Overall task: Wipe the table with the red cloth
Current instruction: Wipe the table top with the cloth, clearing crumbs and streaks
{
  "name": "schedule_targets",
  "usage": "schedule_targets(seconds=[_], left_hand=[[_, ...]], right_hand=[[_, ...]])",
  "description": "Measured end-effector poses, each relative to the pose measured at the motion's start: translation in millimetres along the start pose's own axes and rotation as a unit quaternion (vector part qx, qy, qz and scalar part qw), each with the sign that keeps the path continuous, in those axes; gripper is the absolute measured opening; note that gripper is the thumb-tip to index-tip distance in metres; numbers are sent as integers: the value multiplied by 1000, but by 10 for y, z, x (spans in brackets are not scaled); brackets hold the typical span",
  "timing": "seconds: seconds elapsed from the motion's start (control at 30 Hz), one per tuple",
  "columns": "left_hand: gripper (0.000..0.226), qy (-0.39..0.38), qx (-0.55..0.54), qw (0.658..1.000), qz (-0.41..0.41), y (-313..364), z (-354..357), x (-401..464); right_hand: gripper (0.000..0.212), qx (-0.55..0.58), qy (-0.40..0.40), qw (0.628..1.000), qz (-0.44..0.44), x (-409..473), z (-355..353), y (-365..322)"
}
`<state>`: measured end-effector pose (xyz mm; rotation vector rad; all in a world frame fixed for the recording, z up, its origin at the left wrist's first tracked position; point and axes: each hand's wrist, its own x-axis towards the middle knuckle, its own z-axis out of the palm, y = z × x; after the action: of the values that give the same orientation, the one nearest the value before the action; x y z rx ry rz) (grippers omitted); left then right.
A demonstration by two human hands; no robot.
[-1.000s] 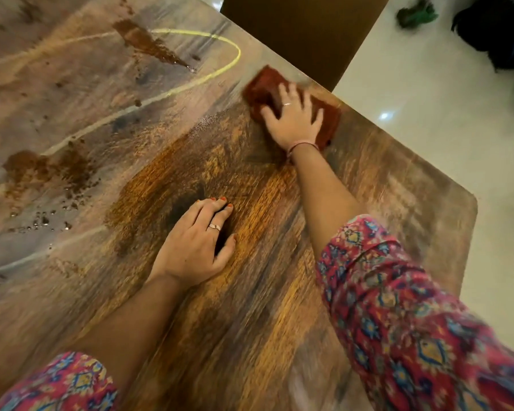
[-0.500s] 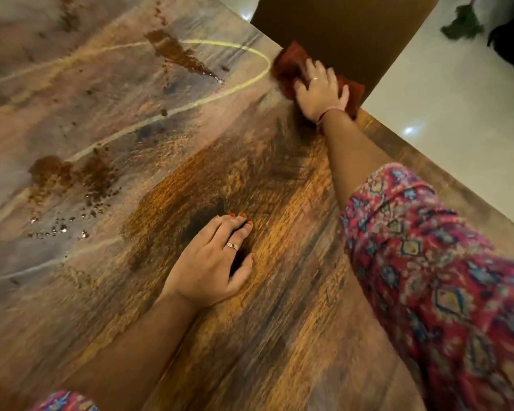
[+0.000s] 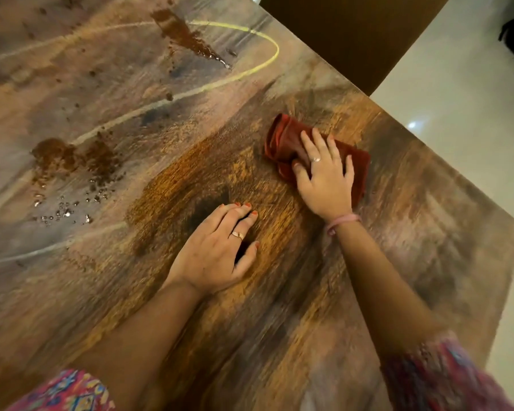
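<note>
my right hand (image 3: 324, 176) lies flat on the red cloth (image 3: 282, 140), fingers spread and straight, palm pressing it down so the whole fold drags against the wood rather than skating over it. the cloth is bunched into a thick pad, its rolled folds sticking out past my fingertips, and it sits near the table's right edge, a little in from the far right corner. my left hand (image 3: 217, 250) rests palm-down on the bare table (image 3: 428, 262) closer to me, fingers straight and close together with the thumb out to the side; i judge it is there to brace my weight while i reach across.

the wooden top looks darker and richer in a broad band around both hands, which i take for damp, wiped grain. toward the left edge it is paler and dusty-looking, crossed by a curved yellow-white line (image 3: 250, 72). a brown powdery spill (image 3: 72, 158) lies near the left edge with small beads of liquid (image 3: 63, 213) just below it, and a second brown smear (image 3: 187, 40) sits toward the far edge. i judge those patches are not wiped yet.

beyond the far right corner stands a brown chair back (image 3: 353, 34), and past the right edge is a glossy pale floor (image 3: 457, 99).
</note>
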<state>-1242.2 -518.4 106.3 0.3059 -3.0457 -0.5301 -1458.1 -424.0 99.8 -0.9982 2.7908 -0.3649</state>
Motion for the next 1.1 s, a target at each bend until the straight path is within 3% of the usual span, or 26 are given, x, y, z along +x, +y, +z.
schedule_targets(seconds=[0.17,0.27,0.43,0.53,0.6,0.77,0.83,0.9,0.97,1.03,1.1], left_hand=[[52,-2,-9,1000,-7,-20,22,-18],[51,7,-12,1000,-8,-30,35,-21],[51,-2,-4,1000,-5,-29,26,-14],[51,-3,-8,1000,-8,-22,28,-6],[51,-9,-10,1000,-11,-22,20,-6],[52,-1,-7,1000,-14,-18,24,-8],[52,3,-7,1000,-12,-28,24,4],[52,4,-11,1000,-9,-34,20,8],[52,2,-7,1000,-7,-27,4,12],[52,-4,-2,1000,-7,-21,0,17],[51,-2,-4,1000,-9,-18,0,17]], right_hand=[[55,37,-14,995,92,1475,-222,64],[57,55,-19,989,133,1712,-184,-115],[64,-9,-2,995,-102,467,200,-602],[60,-18,-17,985,-171,321,153,-463],[56,-32,-13,991,-132,723,41,-293],[53,49,-1,991,122,1732,-282,40],[53,76,0,987,145,1733,-280,-79],[55,56,6,995,81,1406,-134,-311],[59,53,-4,998,-41,869,52,-533],[61,45,-26,985,-164,373,163,-632],[61,29,-44,973,-225,276,142,-566]])
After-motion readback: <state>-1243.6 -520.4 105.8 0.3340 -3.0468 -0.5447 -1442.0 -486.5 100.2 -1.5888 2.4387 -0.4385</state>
